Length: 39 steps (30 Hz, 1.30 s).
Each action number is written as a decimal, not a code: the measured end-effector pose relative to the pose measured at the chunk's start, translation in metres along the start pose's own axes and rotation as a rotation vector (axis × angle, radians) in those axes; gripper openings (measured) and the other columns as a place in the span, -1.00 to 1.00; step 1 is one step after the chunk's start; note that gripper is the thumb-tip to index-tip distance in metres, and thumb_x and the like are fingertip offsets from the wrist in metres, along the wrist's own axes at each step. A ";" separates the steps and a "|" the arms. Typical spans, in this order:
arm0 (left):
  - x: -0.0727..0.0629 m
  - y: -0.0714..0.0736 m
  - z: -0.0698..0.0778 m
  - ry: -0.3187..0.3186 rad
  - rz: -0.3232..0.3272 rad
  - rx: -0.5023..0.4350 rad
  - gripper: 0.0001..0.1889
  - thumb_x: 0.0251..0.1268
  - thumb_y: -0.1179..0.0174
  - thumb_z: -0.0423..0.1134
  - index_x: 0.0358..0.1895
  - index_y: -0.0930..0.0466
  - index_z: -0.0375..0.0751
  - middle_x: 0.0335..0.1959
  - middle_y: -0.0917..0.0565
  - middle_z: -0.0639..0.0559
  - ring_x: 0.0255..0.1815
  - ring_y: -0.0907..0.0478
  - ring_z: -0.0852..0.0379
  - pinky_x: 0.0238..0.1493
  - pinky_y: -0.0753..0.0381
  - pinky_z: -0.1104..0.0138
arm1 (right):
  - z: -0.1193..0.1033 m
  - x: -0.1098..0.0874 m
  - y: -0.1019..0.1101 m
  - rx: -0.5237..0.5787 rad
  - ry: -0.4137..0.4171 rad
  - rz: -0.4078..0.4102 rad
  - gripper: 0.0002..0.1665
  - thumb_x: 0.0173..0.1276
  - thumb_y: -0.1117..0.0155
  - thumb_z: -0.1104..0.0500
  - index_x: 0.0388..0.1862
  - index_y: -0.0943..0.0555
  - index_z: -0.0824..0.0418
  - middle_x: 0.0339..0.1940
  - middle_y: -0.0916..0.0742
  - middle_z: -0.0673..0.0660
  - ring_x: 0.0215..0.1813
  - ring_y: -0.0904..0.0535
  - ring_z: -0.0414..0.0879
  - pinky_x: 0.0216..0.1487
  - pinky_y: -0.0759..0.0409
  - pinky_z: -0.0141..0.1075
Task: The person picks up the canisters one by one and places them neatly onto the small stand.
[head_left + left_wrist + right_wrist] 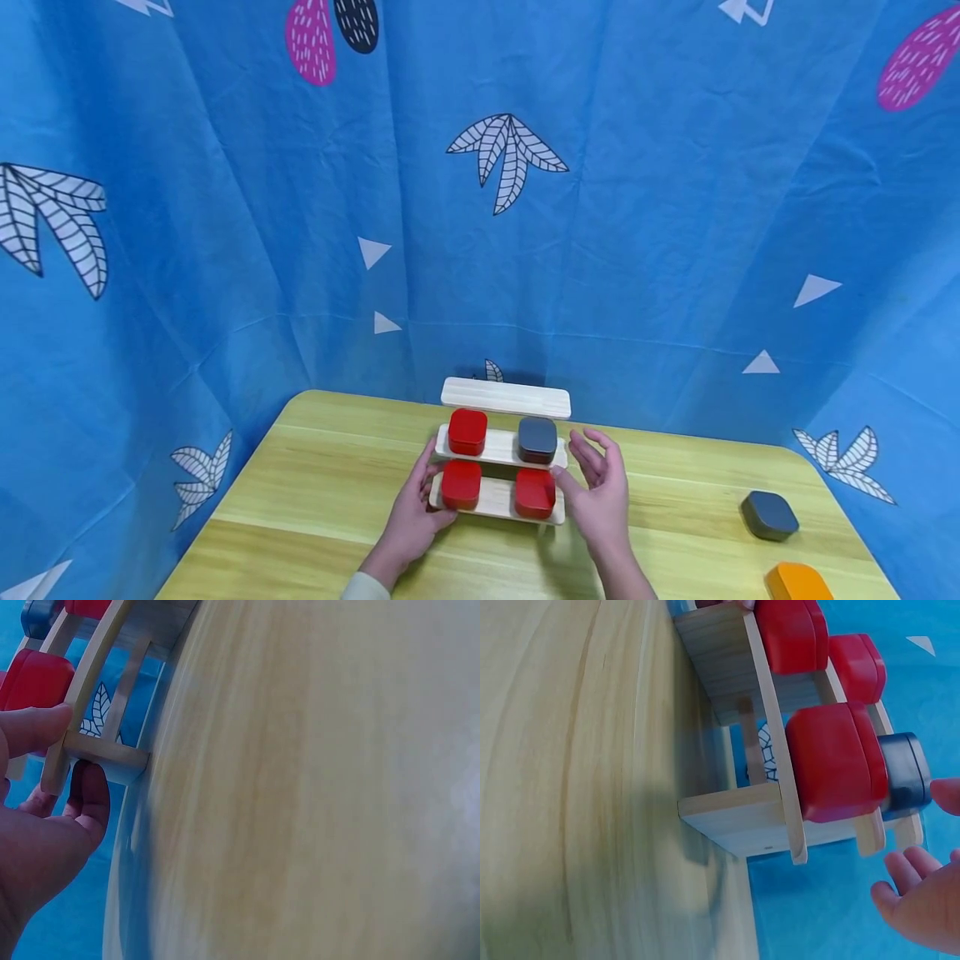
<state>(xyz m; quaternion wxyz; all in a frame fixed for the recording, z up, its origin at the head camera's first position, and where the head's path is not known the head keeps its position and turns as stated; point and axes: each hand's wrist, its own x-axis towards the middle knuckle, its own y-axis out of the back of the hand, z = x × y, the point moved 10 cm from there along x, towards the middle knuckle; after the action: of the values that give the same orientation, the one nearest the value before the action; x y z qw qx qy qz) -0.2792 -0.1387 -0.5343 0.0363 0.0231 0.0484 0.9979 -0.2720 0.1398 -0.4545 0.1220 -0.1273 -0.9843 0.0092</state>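
Observation:
A small tiered wooden rack (498, 497) stands on the table. On its middle board sit a red box (467, 432) at the left and a dark grey box (537, 439) at the right. The lowest board carries two more red boxes, one left (461, 485) and one right (535, 493). My left hand (408, 523) grips the rack's left end; in the left wrist view its thumb (46, 727) lies on the lowest board and fingers curl beneath. My right hand (602, 496) is beside the rack's right end, fingers loosely bent around nothing. Its thumb is close to the lower right red box.
The rack's top board (506, 397) bears no box. Toward the table's right side lie another dark grey box (770, 515) and an orange box (798, 582), partly cut off by the frame. A blue patterned curtain (480, 275) hangs right behind the wooden table (300, 475).

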 end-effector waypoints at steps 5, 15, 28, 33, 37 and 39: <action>0.000 -0.001 0.001 -0.002 0.001 -0.006 0.18 -0.01 -0.28 -0.74 0.64 0.08 0.15 0.34 -0.38 -0.15 0.34 -0.34 -0.21 0.26 -0.44 0.01 | -0.001 -0.003 0.011 -0.020 0.008 0.036 -0.21 0.13 -0.33 0.63 0.34 -0.32 0.35 0.26 -0.61 0.25 0.27 -0.53 0.11 0.28 -0.42 -0.31; 0.003 -0.002 0.000 -0.007 0.001 0.000 0.17 0.00 -0.28 -0.73 0.63 0.07 0.16 0.35 -0.37 -0.16 0.34 -0.33 -0.22 0.27 -0.43 -0.03 | -0.007 -0.010 0.033 -0.043 0.018 0.109 -0.23 0.14 -0.33 0.62 0.33 -0.33 0.36 0.25 -0.61 0.28 0.18 -0.58 -0.17 0.21 -0.44 -0.46; 0.001 -0.002 -0.001 0.014 0.006 0.008 0.17 0.01 -0.29 -0.72 0.63 0.06 0.17 0.35 -0.37 -0.16 0.33 -0.34 -0.21 0.24 -0.47 -0.02 | -0.005 -0.023 0.071 -0.081 -0.024 0.231 -0.27 0.17 -0.36 0.56 0.30 -0.36 0.28 0.24 -0.62 0.24 0.21 -0.55 -0.11 0.23 -0.43 -0.44; 0.000 -0.002 0.000 0.016 0.008 0.014 0.17 0.00 -0.29 -0.72 0.63 0.07 0.17 0.35 -0.37 -0.16 0.33 -0.34 -0.22 0.23 -0.48 -0.01 | -0.002 -0.028 0.085 -0.091 -0.032 0.274 -0.28 0.18 -0.37 0.54 0.30 -0.36 0.29 0.22 -0.64 0.19 0.22 -0.55 -0.09 0.21 -0.39 -0.50; 0.000 -0.001 0.000 0.019 0.013 0.015 0.18 0.00 -0.28 -0.73 0.63 0.06 0.20 0.35 -0.37 -0.16 0.33 -0.34 -0.22 0.23 -0.48 -0.01 | -0.001 -0.031 0.093 -0.108 -0.047 0.298 -0.27 0.19 -0.37 0.52 0.32 -0.35 0.30 0.26 -0.61 0.27 0.25 -0.53 -0.02 0.20 -0.38 -0.54; 0.000 -0.001 0.000 0.022 0.013 0.012 0.18 0.00 -0.29 -0.73 0.63 0.06 0.22 0.35 -0.37 -0.16 0.33 -0.34 -0.22 0.22 -0.49 0.00 | 0.000 -0.032 0.096 -0.119 -0.063 0.311 -0.28 0.20 -0.38 0.50 0.32 -0.35 0.29 0.27 -0.60 0.28 0.25 -0.52 -0.04 0.21 -0.37 -0.54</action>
<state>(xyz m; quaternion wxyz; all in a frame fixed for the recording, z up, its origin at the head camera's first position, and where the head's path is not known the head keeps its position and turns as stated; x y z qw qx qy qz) -0.2787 -0.1373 -0.5345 0.0293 0.0126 0.0547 0.9980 -0.2177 0.2248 -0.4667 0.0807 -0.2847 -0.9549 -0.0263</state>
